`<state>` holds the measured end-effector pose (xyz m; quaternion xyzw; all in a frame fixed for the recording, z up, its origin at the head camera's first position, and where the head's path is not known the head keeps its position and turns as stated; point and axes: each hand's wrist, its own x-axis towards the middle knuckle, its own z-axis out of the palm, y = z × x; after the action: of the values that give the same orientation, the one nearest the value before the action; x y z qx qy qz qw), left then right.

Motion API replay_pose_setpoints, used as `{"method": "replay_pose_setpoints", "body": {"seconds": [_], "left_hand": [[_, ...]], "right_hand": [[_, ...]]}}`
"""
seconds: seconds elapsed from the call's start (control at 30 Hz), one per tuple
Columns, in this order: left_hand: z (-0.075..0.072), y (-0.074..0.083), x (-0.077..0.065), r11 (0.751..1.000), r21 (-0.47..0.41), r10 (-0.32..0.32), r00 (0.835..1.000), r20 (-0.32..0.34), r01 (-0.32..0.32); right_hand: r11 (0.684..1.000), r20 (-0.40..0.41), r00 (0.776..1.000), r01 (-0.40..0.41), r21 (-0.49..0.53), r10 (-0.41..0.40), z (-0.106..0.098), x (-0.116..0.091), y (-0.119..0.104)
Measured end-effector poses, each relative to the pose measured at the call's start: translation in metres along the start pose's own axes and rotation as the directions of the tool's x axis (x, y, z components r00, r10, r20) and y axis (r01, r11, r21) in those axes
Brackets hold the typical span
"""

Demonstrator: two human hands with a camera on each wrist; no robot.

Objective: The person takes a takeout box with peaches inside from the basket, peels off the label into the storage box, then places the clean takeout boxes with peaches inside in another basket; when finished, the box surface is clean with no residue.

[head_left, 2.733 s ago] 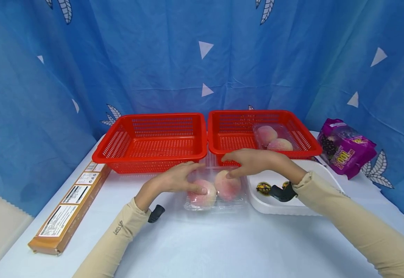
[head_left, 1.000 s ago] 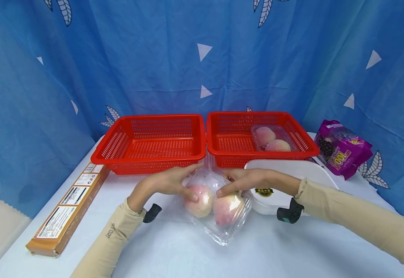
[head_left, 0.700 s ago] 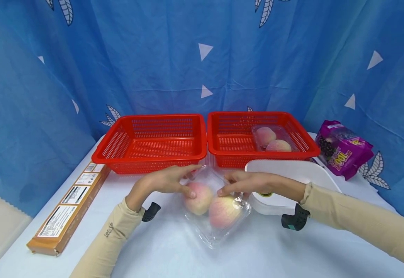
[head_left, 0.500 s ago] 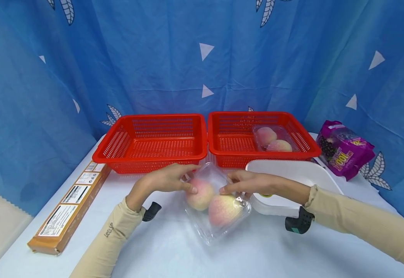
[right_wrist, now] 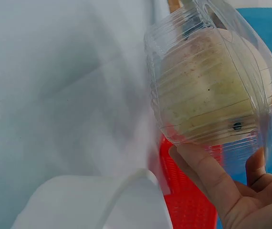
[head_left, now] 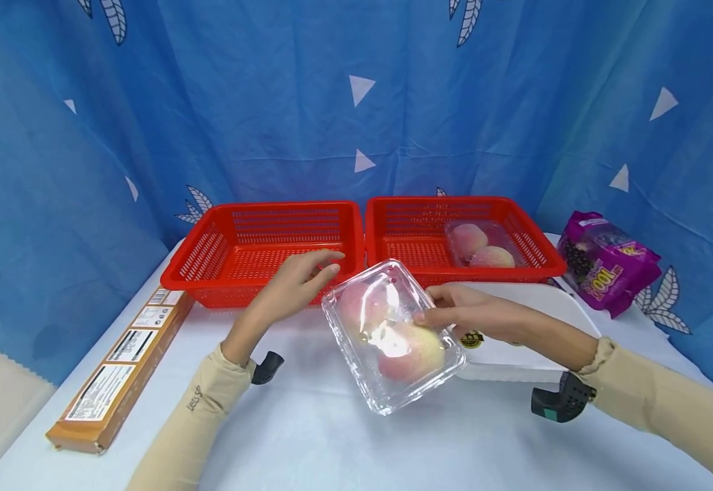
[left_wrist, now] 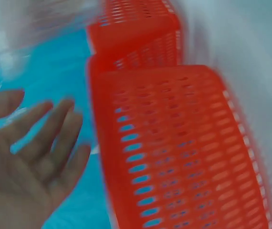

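My right hand [head_left: 469, 312] grips the right side of a clear plastic clamshell box [head_left: 356, 368] that holds two pink-and-yellow peaches [head_left: 414, 354]. The box is tilted and raised over the white table, its glossy lid catching the light. In the right wrist view, fingers [right_wrist: 212, 179] curl under the ribbed clear wall and one peach [right_wrist: 205, 86] fills that end. My left hand [head_left: 300, 281] is off the box, fingers loosely bent with nothing in them, near the front rim of the left red basket [head_left: 264, 294]. The left wrist view shows this empty hand [left_wrist: 36, 148] beside the basket.
The right red basket [head_left: 393, 273] bears another clear box of peaches [head_left: 491, 256]. A white lidded tub [head_left: 528, 354] stands in front of it. A purple snack bag [head_left: 614, 273] lies at the right, and a long brown carton [head_left: 120, 375] at the left.
The box of peaches, earlier flat on the table and then turned between both hands, is now lifted and tilted in my right hand. My left hand has let go and moved up and left.
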<state>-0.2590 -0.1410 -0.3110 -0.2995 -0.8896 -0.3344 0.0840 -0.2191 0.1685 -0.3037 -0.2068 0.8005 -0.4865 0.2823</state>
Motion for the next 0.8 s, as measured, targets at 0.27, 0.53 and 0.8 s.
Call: {"method": "replay_pose_setpoints", "body": {"seconds": [0.27, 0.53, 0.8], "left_hand": [[0.029, -0.011, 0.033, 0.949, 0.259, -0.148, 0.978, -0.145, 0.181], [0.060, -0.005, 0.061, 0.881, 0.398, -0.217, 0.966, -0.140, 0.256], [0.066, -0.003, 0.061, 0.880, 0.396, -0.261, 0.963, -0.063, 0.264]], "right_hand": [[0.997, -0.101, 0.993, 0.056, -0.059, -0.062, -0.024, -0.012, -0.008], [0.987, -0.181, 0.977, 0.129, 0.094, -0.111, -0.063, -0.008, -0.025], [0.994, -0.297, 0.955, 0.058, 0.088, -0.029, -0.105, 0.015, -0.037]]}}
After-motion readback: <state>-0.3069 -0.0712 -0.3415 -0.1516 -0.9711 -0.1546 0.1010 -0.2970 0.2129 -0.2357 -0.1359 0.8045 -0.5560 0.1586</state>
